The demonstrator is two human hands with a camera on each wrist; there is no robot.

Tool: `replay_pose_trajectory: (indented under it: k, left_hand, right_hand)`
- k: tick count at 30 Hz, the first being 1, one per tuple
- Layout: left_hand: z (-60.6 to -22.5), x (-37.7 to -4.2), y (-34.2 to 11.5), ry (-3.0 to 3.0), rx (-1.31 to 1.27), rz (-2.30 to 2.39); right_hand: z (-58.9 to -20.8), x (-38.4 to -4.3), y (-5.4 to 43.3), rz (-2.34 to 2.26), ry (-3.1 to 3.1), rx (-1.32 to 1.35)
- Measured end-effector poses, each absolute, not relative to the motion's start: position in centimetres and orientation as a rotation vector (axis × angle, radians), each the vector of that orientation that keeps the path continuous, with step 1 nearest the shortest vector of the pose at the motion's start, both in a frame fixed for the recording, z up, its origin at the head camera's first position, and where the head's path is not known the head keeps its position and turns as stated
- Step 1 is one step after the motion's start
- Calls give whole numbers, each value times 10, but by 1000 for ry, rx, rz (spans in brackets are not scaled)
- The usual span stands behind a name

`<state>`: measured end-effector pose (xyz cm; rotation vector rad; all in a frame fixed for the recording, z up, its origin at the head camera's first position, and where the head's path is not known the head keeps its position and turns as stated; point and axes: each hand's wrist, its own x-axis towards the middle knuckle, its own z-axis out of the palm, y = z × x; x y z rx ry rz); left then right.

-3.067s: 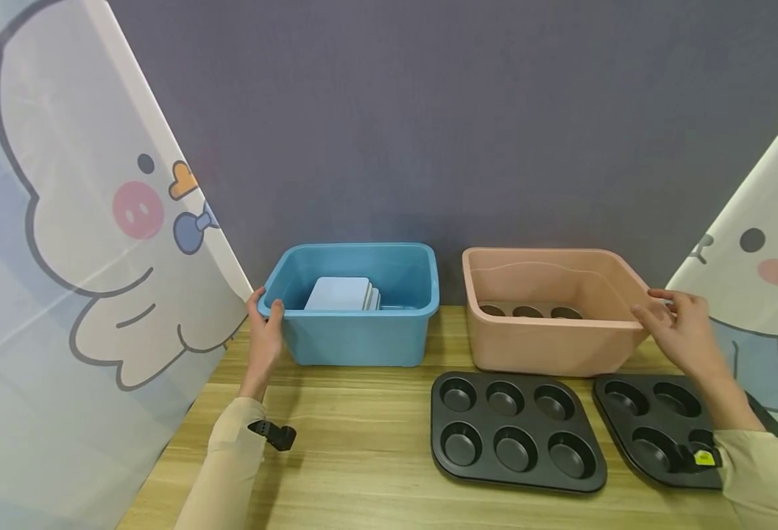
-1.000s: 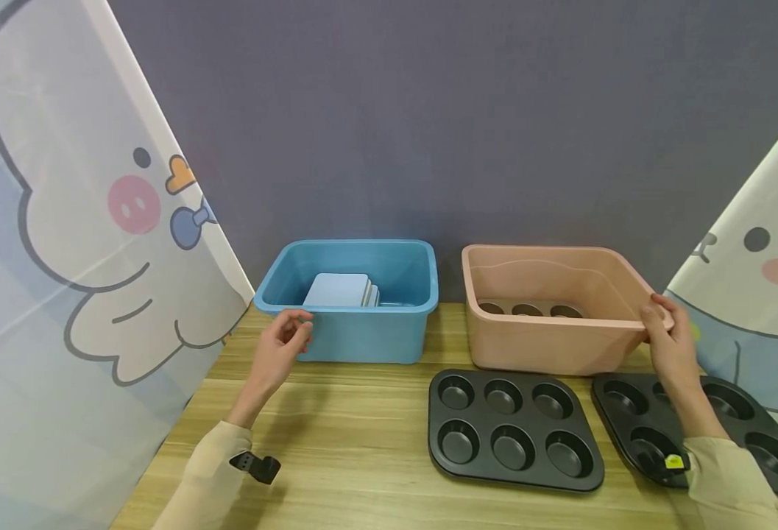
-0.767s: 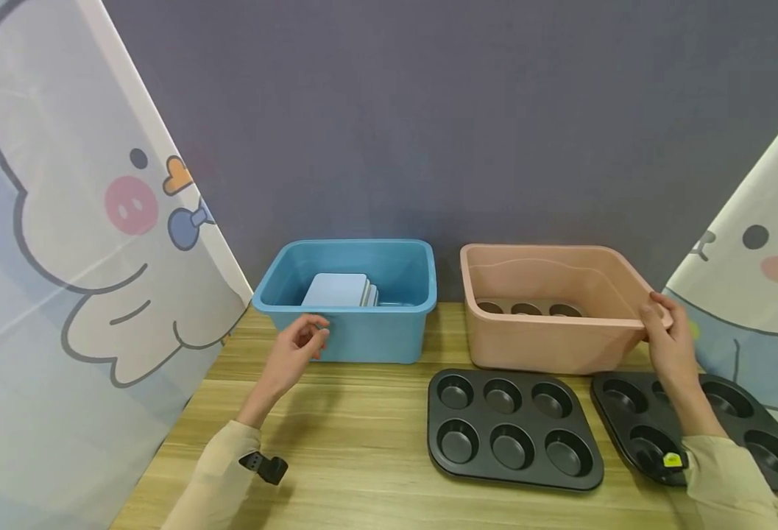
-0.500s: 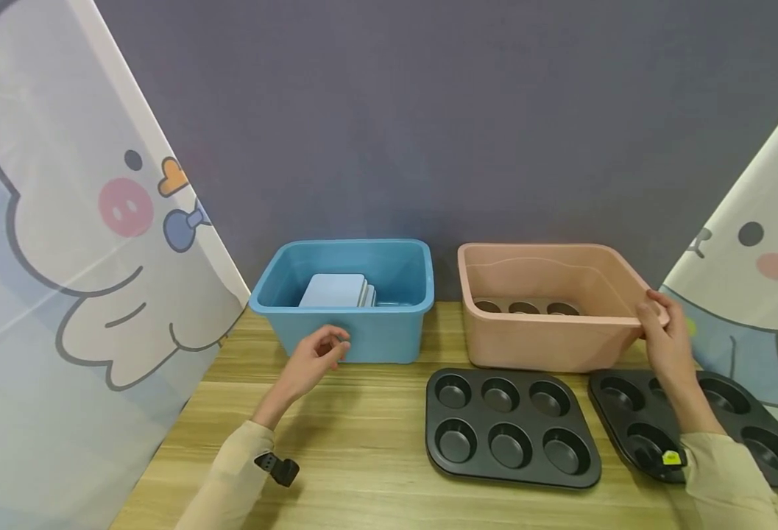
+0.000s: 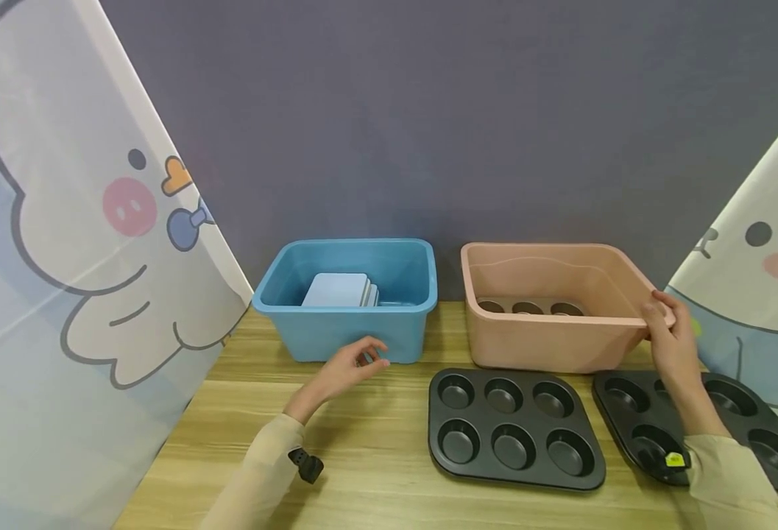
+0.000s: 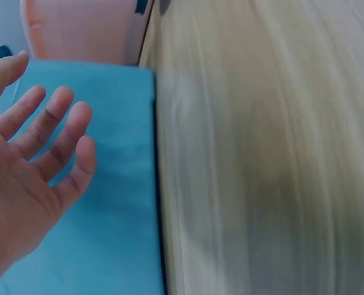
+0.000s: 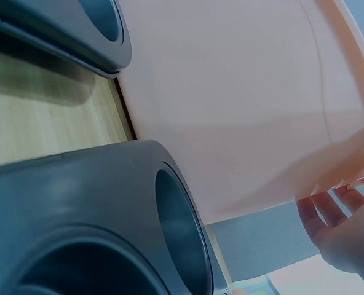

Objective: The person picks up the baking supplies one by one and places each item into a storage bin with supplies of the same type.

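My left hand [image 5: 349,368] hovers in front of the blue bin [image 5: 355,335], its fingers loosely bent with nothing between them. In the left wrist view the same hand [image 6: 40,147] appears palm up to the camera, beside the bin's blue wall [image 6: 114,184]. My right hand [image 5: 673,342] grips the front right corner of the pink bin [image 5: 554,346], thumb over the rim. The right wrist view has the fingers of this hand [image 7: 339,227] at the pink wall [image 7: 243,110]. Light blue flat boxes [image 5: 337,290] lie inside the blue bin.
A black muffin tin [image 5: 514,434] lies on the wooden table [image 5: 362,471] before the pink bin. Another muffin tin [image 5: 773,449] sits to its right, partly under my right forearm. Dark round cups [image 5: 528,308] show inside the pink bin. A grey wall [image 5: 389,118] stands behind.
My left hand has let go of the blue bin's left corner and moved right and nearer along its front. My right hand has taken a firmer hold on the pink bin's corner.
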<state>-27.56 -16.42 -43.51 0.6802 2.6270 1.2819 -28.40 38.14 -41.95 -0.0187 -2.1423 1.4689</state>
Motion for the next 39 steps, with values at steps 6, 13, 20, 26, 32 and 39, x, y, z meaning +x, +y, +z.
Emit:
replay_pose_trajectory:
  k: [6,13,20,26,32,39]
  left_hand:
    - [-447,-277,-145,2596,699,1213]
    - [-462,-282,-125,2551,730,1180]
    - [-468,-286,-112,2430,698,1252]
    - [-469,-291,-99,2346,659,1328]
    - [-467,-290,-84,2285,651,1288]
    - [-464,-290,-76,2276,634,1204]
  right_hand:
    - [-421,-284,382,1639,-2028,33]
    - [-419,-284,383,1647,-1993,29]
    - [-419,-287,380,1628,-2027,-3]
    - [-420,-286,380,1713,-1956,18]
    - [-421,-283,381,1748,-1921,13]
    - [-415,-281,374,1733,-1923,-35]
